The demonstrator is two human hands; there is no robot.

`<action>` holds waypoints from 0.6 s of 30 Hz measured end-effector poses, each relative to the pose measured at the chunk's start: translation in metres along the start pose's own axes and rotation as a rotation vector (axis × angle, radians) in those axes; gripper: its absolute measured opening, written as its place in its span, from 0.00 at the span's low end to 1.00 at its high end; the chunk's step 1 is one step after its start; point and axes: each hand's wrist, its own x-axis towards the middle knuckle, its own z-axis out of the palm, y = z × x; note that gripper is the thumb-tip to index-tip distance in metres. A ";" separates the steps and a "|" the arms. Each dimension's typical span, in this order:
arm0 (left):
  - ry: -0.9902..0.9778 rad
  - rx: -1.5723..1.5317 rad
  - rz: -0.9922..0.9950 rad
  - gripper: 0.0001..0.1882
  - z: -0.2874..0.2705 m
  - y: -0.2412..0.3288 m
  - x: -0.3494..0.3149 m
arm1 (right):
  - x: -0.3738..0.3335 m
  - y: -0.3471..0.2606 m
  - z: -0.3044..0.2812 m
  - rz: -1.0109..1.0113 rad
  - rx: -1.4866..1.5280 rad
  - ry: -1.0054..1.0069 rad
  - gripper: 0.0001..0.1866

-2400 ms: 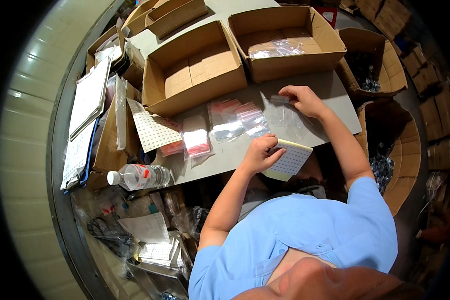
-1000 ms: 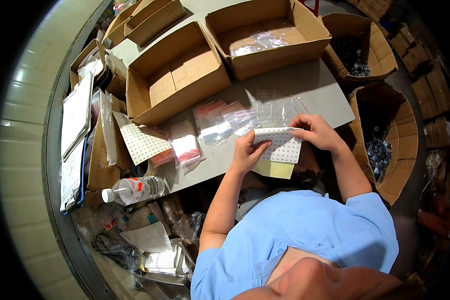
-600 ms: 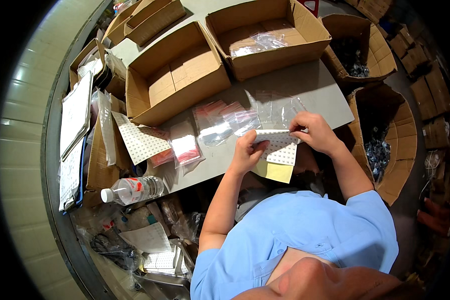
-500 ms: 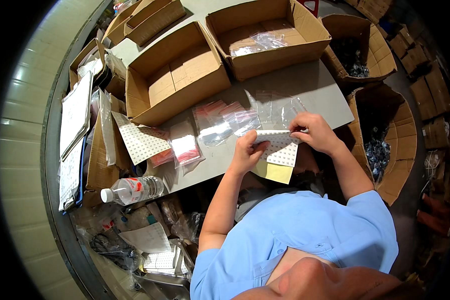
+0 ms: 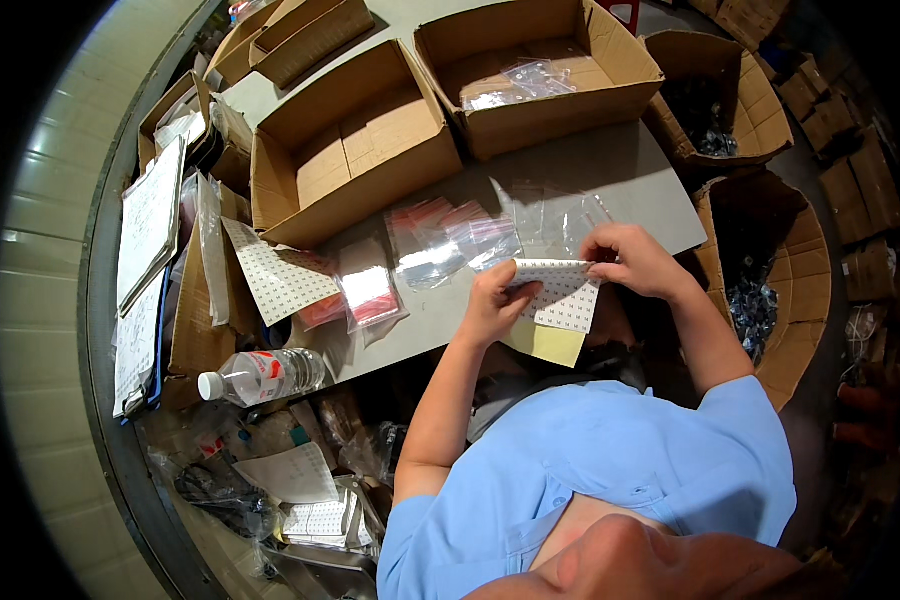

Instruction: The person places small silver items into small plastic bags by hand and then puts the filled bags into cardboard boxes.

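Observation:
Between my hands, over the table's front edge, is a white sticker sheet (image 5: 562,297) with rows of small dark marks; its upper edge is folded over and a yellow backing (image 5: 547,345) shows below. My left hand (image 5: 497,300) pinches the sheet's left end between thumb and fingers. At the top right corner of the sheet, my right hand (image 5: 627,262) has thumb and forefinger pressed together; whether a single sticker is between them is too small to tell. Just beyond the sheet lie clear zip bags (image 5: 550,215), and left of them overlap several red-topped zip bags (image 5: 450,240).
Two open cardboard boxes (image 5: 355,195) (image 5: 560,120) stand on the far part of the table. A water bottle (image 5: 265,377) lies at the table's left front, near another sticker sheet (image 5: 280,275). Cartons of small bagged parts (image 5: 753,310) stand at the right; clipboards (image 5: 153,230) lean at the left.
My right hand has shifted very slightly to the right along the sheet's top edge. My left hand keeps its pinch, and the sheet is almost in the same place.

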 end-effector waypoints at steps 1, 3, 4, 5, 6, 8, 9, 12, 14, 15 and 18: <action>-0.006 -0.001 0.004 0.10 0.000 0.000 0.000 | 0.000 0.002 0.001 -0.015 -0.026 -0.035 0.08; 0.000 -0.016 -0.004 0.10 0.000 -0.001 0.000 | 0.000 0.000 0.003 -0.016 -0.052 -0.009 0.09; 0.005 -0.030 -0.011 0.11 0.000 -0.001 0.000 | 0.000 -0.002 0.004 -0.015 -0.078 0.018 0.09; 0.006 -0.031 -0.012 0.11 -0.001 0.000 -0.001 | 0.000 -0.002 0.005 -0.016 -0.078 0.017 0.09; 0.006 -0.046 -0.031 0.11 -0.001 0.005 0.000 | -0.001 -0.002 0.007 -0.057 -0.101 0.050 0.08; 0.006 -0.063 -0.051 0.12 -0.001 0.007 0.001 | -0.001 -0.002 0.009 -0.095 -0.123 0.083 0.08; 0.005 -0.061 -0.047 0.11 -0.001 0.008 0.001 | -0.003 -0.002 0.009 -0.126 -0.164 0.100 0.08; -0.002 -0.068 -0.053 0.11 0.000 0.007 0.001 | -0.004 -0.003 0.008 -0.178 -0.223 0.119 0.08; -0.007 -0.078 -0.064 0.11 0.000 0.006 0.002 | -0.004 -0.004 0.006 -0.199 -0.241 0.120 0.08; -0.009 -0.064 -0.058 0.11 -0.001 0.006 0.002 | -0.003 -0.004 0.003 -0.227 -0.248 0.085 0.08; -0.001 -0.039 -0.051 0.11 -0.001 0.006 0.003 | -0.001 -0.001 -0.010 -0.167 -0.112 -0.025 0.07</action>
